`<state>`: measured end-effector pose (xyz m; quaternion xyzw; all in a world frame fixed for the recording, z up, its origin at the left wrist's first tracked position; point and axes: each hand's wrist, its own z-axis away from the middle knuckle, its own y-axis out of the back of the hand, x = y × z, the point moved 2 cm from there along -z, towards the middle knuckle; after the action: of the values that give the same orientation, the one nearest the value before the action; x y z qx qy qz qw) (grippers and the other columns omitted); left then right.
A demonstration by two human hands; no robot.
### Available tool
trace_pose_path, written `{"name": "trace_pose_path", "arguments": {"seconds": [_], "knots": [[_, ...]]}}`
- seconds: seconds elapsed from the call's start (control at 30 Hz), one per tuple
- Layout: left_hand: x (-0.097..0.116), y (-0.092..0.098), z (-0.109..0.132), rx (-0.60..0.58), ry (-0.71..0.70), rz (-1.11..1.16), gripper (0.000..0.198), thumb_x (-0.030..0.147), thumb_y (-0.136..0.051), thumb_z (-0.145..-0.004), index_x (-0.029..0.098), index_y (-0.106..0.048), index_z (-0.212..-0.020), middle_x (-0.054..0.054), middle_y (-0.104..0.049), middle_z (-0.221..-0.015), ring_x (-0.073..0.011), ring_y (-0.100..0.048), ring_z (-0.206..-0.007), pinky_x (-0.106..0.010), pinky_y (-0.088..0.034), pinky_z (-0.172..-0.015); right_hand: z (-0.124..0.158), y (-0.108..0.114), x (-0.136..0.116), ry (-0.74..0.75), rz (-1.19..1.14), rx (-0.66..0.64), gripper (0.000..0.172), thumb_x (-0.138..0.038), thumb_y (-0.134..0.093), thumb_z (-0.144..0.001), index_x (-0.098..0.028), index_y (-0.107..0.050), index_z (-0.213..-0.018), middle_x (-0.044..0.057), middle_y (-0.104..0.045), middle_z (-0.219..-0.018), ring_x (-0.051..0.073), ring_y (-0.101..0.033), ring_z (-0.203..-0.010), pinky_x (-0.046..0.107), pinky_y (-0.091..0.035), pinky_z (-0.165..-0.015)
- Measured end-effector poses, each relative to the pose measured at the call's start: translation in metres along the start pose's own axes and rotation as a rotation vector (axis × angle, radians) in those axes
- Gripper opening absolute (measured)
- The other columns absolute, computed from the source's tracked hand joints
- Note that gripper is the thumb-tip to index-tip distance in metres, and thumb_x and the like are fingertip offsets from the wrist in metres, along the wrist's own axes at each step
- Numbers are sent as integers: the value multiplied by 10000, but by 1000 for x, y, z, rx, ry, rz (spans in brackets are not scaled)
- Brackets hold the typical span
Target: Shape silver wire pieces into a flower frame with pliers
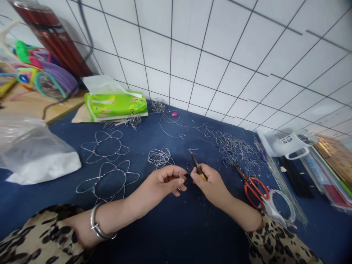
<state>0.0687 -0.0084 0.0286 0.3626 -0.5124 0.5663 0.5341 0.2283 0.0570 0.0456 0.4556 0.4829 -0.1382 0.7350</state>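
My left hand point(170, 179) is closed in a pinch on a thin silver wire, much of it hidden by the fingers. Close beside it, my right hand point(207, 181) grips a pair of pliers point(195, 161) with dark jaws and a yellow handle, pointing up and away from me. A thin loop of wire shows between the two hands. Just beyond my left hand lies a tangled coil of wire point(160, 157). Two flower-shaped wire rings with small pink beads, a far ring point(106, 146) and a near ring point(110, 183), lie left of my left hand.
Loose wire scraps point(236, 145) spread at the right. Orange-handled scissors point(254, 189) and a roll of tape point(283, 205) lie beyond my right forearm. A green tissue pack point(117, 104) and a plastic bag point(41, 154) sit left. A tiled wall point(187, 58) bounds the back.
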Motion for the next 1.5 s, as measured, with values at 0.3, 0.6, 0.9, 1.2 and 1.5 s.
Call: {"name": "trace_pose_path", "arguments": {"seconds": [0.3, 0.6, 0.9, 1.2, 1.5], "knots": [[4, 7, -2, 52, 18, -104, 186, 309, -559, -807, 146, -613, -878, 7, -613, -625, -103, -571, -581, -243, -484, -594, 1, -5, -4, -13, -24, -73, 153, -310, -464, -838, -177, -537, -819, -14, -542, -695, 99, -462, -631, 223, -373, -613], [2, 6, -2, 69, 24, 35, 142, 279, -560, -805, 141, -576, -779, 21, -576, -631, -83, -552, -536, -221, -458, -552, 2, -10, -4, -18, -29, -99, 145, -301, -471, -834, -170, -528, -816, -21, -517, -687, 88, -435, -603, 214, -365, -587], [-2, 5, -3, 64, -5, 126, 123, 252, -543, -816, 146, -561, -755, 20, -562, -644, -69, -526, -519, -207, -424, -534, 1, -13, -4, 0, -18, -82, 145, -302, -481, -828, -168, -525, -793, -18, -510, -682, 91, -441, -610, 214, -367, -590], [3, 10, -4, 103, -92, 20, 132, 246, -541, -807, 145, -555, -723, 30, -528, -612, -62, -490, -503, -211, -408, -538, 3, -9, -2, 15, -82, -84, 211, -360, -422, -877, -177, -525, -880, -10, -548, -720, 94, -482, -628, 217, -393, -593], [12, 31, -9, 258, -195, -167, 84, 160, -537, -763, 152, -536, -679, 44, -488, -627, -48, -451, -506, -185, -396, -517, 6, 8, 5, 471, 738, 174, 224, -350, -487, -851, -151, -575, -901, 73, -565, -836, 185, -506, -813, 325, -398, -740]]}}
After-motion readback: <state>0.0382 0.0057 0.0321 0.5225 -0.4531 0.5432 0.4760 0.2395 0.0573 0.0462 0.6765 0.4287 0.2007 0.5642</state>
